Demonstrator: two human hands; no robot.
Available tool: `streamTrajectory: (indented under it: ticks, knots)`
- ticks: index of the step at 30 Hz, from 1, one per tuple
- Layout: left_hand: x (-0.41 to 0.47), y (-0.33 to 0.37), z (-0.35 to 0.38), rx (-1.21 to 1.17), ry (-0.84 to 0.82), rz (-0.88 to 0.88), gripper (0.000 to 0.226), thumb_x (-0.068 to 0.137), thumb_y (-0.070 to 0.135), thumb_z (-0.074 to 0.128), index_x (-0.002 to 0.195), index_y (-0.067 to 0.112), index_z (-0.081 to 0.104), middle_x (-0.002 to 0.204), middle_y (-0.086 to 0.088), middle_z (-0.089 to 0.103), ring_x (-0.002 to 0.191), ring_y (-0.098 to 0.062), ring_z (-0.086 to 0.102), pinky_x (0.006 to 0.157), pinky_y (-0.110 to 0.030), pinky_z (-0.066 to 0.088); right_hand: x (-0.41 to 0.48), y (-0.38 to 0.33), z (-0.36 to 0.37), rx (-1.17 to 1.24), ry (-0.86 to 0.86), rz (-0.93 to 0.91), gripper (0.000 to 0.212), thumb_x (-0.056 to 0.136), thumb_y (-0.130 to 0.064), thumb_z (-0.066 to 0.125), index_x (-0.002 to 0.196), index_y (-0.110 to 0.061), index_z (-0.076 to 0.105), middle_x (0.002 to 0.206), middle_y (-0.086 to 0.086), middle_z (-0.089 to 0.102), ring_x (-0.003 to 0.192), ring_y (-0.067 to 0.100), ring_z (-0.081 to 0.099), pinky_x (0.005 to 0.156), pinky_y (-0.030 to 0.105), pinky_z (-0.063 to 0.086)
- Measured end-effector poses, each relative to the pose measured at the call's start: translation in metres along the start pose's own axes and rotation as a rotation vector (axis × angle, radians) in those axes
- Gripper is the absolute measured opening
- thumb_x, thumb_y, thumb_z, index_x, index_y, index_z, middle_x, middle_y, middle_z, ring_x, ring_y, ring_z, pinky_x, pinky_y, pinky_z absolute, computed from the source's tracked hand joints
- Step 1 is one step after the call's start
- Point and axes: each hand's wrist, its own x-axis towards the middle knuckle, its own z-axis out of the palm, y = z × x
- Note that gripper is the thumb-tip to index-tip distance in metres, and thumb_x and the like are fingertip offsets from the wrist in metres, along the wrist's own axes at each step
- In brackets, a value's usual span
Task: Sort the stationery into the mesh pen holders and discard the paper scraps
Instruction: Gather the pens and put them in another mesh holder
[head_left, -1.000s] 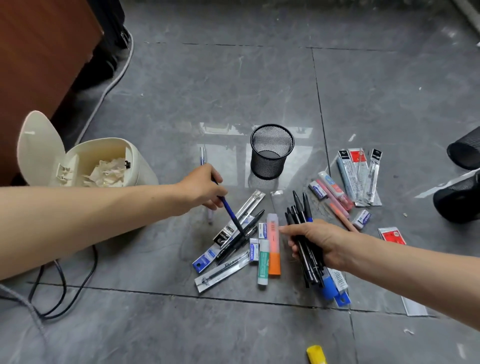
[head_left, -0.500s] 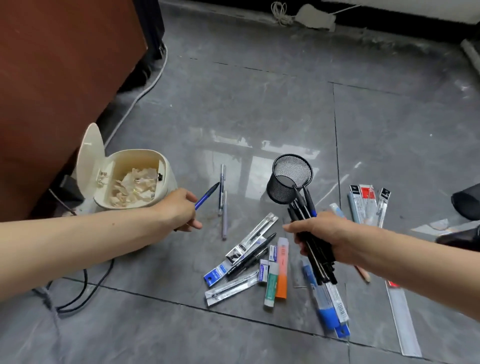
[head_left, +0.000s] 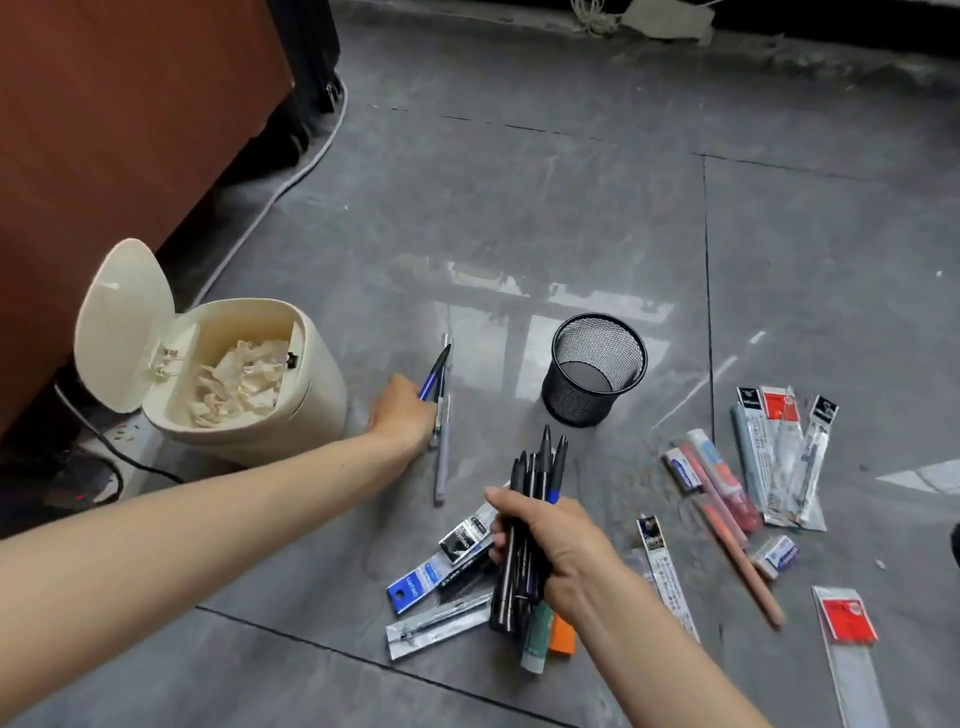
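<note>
At 6 o'clock, gripping a bundle of black pens (head_left: 540, 467) in the curled right hand (head_left: 558, 556), above refill packets (head_left: 415, 587). Farther, at 9 o'clock of the mesh pen holder (head_left: 571, 408), pinching a blue pen (head_left: 435, 373) in the left hand (head_left: 402, 413).

One wide-angle camera worn on the head looks forward and steeply down at the tiled floor (head_left: 519, 208), near enough that the left hand (head_left: 402, 410) and right hand (head_left: 550, 545) fill mid-frame, the mesh pen holder (head_left: 592, 371) lying just beyond the right fingers.
</note>
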Motion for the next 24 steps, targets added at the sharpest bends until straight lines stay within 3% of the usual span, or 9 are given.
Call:
streamTrajectory:
  ticks: [3,5,8,13,17,19,22,24]
  knots:
    - [0.013,-0.01,0.011,0.021,0.04,0.009,0.022,0.08,0.025,0.062,0.078,0.007,0.049,0.097,-0.029,0.063,0.093,-0.041,0.06,0.065,-0.04,0.044,0.003,0.0,-0.003,0.045,-0.026,-0.015,0.013,0.081,-0.003,0.07,0.08,-0.003,0.057,0.049,0.011,0.053,0.035,0.015,0.048,0.04,0.021,0.045]
    - [0.015,-0.009,0.011,0.096,0.06,0.041,0.028,0.079,0.03,0.063,0.079,0.004,0.053,0.094,-0.027,0.063,0.09,-0.04,0.06,0.061,-0.037,0.038,0.004,0.0,-0.005,0.047,-0.03,-0.04,0.012,0.081,-0.002,0.069,0.081,-0.003,0.058,0.049,0.011,0.052,0.036,0.015,0.048,0.04,0.021,0.045]
    - [0.013,-0.001,0.009,0.254,0.041,0.084,0.03,0.078,0.031,0.063,0.066,0.008,0.048,0.089,-0.022,0.062,0.088,-0.039,0.06,0.06,-0.031,0.036,0.004,0.001,-0.01,0.05,-0.019,-0.089,0.012,0.08,0.0,0.069,0.084,-0.003,0.058,0.052,0.01,0.052,0.039,0.014,0.048,0.043,0.023,0.045]
    - [-0.005,0.004,0.004,0.475,-0.033,0.236,0.027,0.082,0.03,0.06,0.07,0.011,0.045,0.093,-0.017,0.061,0.087,-0.037,0.056,0.065,-0.03,0.036,0.0,0.007,-0.015,0.129,-0.042,-0.107,0.016,0.079,-0.001,0.07,0.091,-0.003,0.059,0.058,0.01,0.054,0.045,0.015,0.051,0.048,0.026,0.048]
    - [-0.026,-0.018,-0.012,0.332,-0.076,0.297,0.018,0.083,0.024,0.052,0.079,0.013,0.038,0.072,-0.007,0.055,0.07,-0.03,0.05,0.055,-0.034,0.032,-0.004,0.014,-0.015,0.278,-0.106,-0.046,0.013,0.079,-0.005,0.069,0.085,-0.004,0.058,0.056,0.01,0.055,0.044,0.014,0.052,0.046,0.024,0.051]
    - [-0.044,-0.026,-0.019,0.2,-0.174,0.335,0.011,0.084,0.019,0.051,0.081,0.016,0.04,0.064,-0.002,0.063,0.06,-0.015,0.055,0.053,-0.029,0.034,-0.004,0.018,-0.014,0.326,-0.11,-0.041,0.022,0.072,-0.011,0.072,0.085,-0.005,0.056,0.058,0.009,0.055,0.046,0.015,0.054,0.048,0.026,0.052]
    - [-0.081,-0.025,-0.025,-0.098,-0.459,0.275,0.008,0.088,0.004,0.046,0.085,0.011,0.042,0.049,0.0,0.059,0.038,-0.006,0.039,0.044,-0.019,0.029,0.001,0.026,-0.013,0.367,-0.104,-0.074,0.048,0.06,-0.02,0.078,0.099,-0.005,0.054,0.062,0.01,0.057,0.05,0.017,0.057,0.052,0.028,0.054]
    - [-0.101,-0.024,-0.029,-0.25,-0.635,0.18,0.009,0.092,0.002,0.042,0.087,0.01,0.042,0.047,-0.003,0.057,0.039,-0.01,0.029,0.038,-0.018,0.021,0.002,0.031,-0.011,0.411,-0.104,-0.103,0.078,0.048,-0.026,0.089,0.114,-0.01,0.051,0.065,0.013,0.059,0.053,0.02,0.059,0.054,0.031,0.054]
